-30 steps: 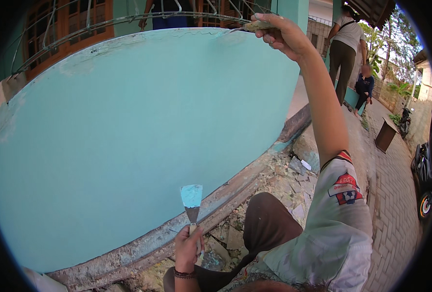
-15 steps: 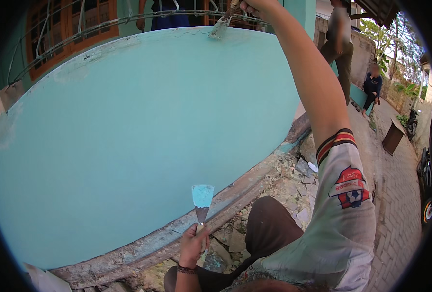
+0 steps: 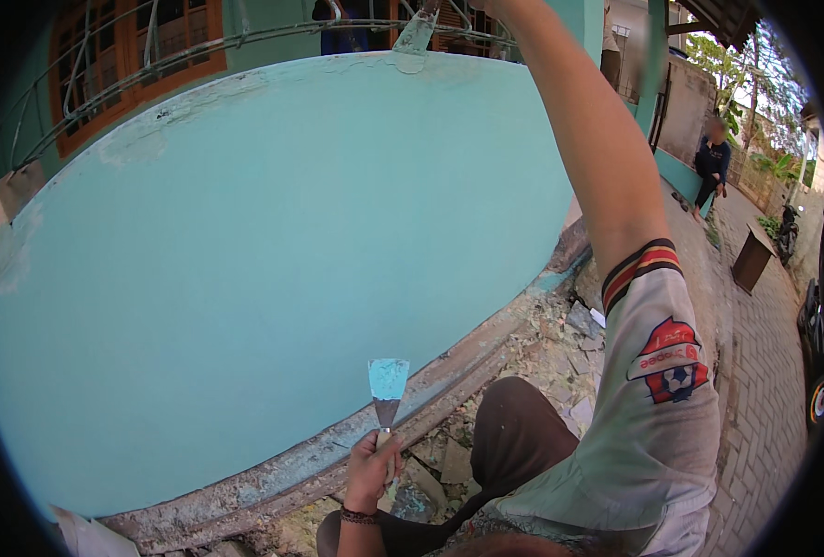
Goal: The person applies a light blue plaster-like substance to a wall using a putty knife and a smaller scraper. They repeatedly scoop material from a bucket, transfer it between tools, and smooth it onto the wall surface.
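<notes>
Low in the view, my left hand [image 3: 371,472] is closed round the pale handle of a putty knife [image 3: 388,379]. Its blade points up and carries a light blue coating. My right arm [image 3: 598,139] reaches up to the top edge, where my right hand [image 3: 489,6] is mostly cut off. A second, wider putty knife [image 3: 415,39] is in that hand, its blade smeared pale green and laid against the top rim of the turquoise wall [image 3: 273,251]. Rough, flaking patches run along this rim.
Metal railing [image 3: 245,37] runs above the wall, before an orange-framed window [image 3: 138,70]. Broken rubble [image 3: 533,362] lies along the wall's base ledge. To the right, a paved lane [image 3: 755,371] holds a brown box-like stand [image 3: 753,260], a seated person [image 3: 712,167] and a motorbike [image 3: 816,343].
My right hand and its putty knife have shifted slightly up, the blade now flatter at the rim. The standing person at the right has moved mostly out of sight. My left hand barely moved.
</notes>
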Demonstrator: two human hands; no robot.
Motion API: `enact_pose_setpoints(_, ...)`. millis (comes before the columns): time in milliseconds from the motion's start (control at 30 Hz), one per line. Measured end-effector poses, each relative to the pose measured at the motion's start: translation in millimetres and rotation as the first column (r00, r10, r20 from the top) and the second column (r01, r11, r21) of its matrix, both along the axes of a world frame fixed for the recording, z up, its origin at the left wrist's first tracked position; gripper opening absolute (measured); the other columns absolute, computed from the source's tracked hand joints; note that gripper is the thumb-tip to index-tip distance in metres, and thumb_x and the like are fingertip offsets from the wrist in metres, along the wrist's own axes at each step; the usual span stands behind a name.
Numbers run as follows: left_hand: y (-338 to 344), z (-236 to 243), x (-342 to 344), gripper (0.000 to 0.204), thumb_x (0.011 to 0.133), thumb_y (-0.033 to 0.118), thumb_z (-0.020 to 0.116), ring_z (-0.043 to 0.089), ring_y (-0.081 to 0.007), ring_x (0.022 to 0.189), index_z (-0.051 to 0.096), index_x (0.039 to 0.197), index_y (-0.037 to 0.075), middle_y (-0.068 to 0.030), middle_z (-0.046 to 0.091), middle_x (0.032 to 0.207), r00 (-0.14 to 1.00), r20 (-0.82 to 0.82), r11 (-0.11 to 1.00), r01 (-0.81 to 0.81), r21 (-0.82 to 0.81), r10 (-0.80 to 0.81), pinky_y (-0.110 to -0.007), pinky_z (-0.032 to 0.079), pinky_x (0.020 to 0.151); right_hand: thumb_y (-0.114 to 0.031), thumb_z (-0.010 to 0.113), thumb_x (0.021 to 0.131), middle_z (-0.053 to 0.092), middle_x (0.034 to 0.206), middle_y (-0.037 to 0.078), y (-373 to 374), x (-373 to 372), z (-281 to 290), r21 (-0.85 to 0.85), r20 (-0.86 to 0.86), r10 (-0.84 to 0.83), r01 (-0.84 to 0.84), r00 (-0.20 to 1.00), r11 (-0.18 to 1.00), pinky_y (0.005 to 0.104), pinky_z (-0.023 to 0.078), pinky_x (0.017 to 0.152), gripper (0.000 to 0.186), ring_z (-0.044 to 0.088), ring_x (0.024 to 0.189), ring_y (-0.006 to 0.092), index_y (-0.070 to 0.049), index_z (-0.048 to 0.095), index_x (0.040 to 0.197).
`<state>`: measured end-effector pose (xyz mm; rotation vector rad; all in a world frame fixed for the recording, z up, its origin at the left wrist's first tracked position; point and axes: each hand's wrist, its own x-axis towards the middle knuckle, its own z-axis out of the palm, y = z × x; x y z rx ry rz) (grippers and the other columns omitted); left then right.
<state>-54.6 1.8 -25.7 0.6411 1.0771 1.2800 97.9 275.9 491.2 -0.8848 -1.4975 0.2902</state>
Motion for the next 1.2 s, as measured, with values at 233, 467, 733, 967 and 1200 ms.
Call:
enact_pose_setpoints(233,-6.9,2.3,-7.4,0.013,0.089,0.013,0.063,0.047,-0.0110,0.041,0.055,0.089,0.002,-0.0041,0.054,0.057,0.999,-0.028,0.999,-0.044,0.008,0.045,-0.024,0.034,0.037,-0.032,0.063,0.088,0.061,0.058,0.006,-29.1,14.1,-34.8,0.163,0.030,-0.032,0.027,0.999,0.986,0.0290,0.039,0.045,0.036,0.053,0.048,0.0123,-0.001,0.064,0.070)
enact_pose_setpoints(467,-4.4,6.0,0.1,0.013,0.089,0.013,0.062,0.046,-0.0102,0.040,0.056,0.089,0.002,-0.0035,0.054,0.055,0.999,-0.037,1.000,0.006,0.022,-0.005,-0.024,0.033,0.036,-0.033,0.066,0.084,0.062,0.058,0.008,-14.3,9.7,-71.7,0.219,-0.014,-0.005,0.008,1.000,0.976,0.0322,0.044,0.049,0.034,0.057,0.050,0.0149,-0.003,0.062,0.070)
enact_pose_setpoints(733,-7.7,7.4,-0.8,0.013,0.089,0.012,0.063,0.048,-0.0099,0.042,0.056,0.092,0.002,-0.0030,0.055,0.057,1.000,-0.023,1.000,-0.008,0.017,0.009,-0.024,0.037,0.038,-0.032,0.065,0.084,0.060,0.057,0.007,-0.6,5.5,-64.2,0.285,-0.091,-0.004,0.030,0.996,0.958,0.0311,0.045,0.048,0.031,0.058,0.050,0.0146,-0.004,0.060,0.071)
enact_pose_setpoints(967,-10.2,5.6,-2.1,0.014,0.089,0.012,0.063,0.048,-0.0097,0.042,0.056,0.093,0.002,-0.0031,0.055,0.057,1.000,-0.024,0.999,-0.012,0.030,0.013,-0.024,0.037,0.038,-0.027,0.068,0.084,0.059,0.059,0.005,-17.5,4.1,-63.1,0.386,-0.178,0.160,-0.081,0.971,0.919,0.0302,0.043,0.048,0.028,0.055,0.051,0.0122,-0.005,0.057,0.071)
enact_pose_setpoints(1200,-11.2,1.7,-2.2,0.014,0.089,0.012,0.063,0.047,-0.0096,0.041,0.056,0.093,0.001,-0.0033,0.055,0.057,1.000,-0.024,0.999,-0.011,0.045,0.012,-0.024,0.036,0.037,-0.029,0.067,0.086,0.060,0.060,0.006,-18.9,23.6,-75.7,0.379,-0.096,0.048,-0.008,0.994,0.925,0.0303,0.043,0.049,0.031,0.054,0.052,0.0121,-0.004,0.056,0.070)
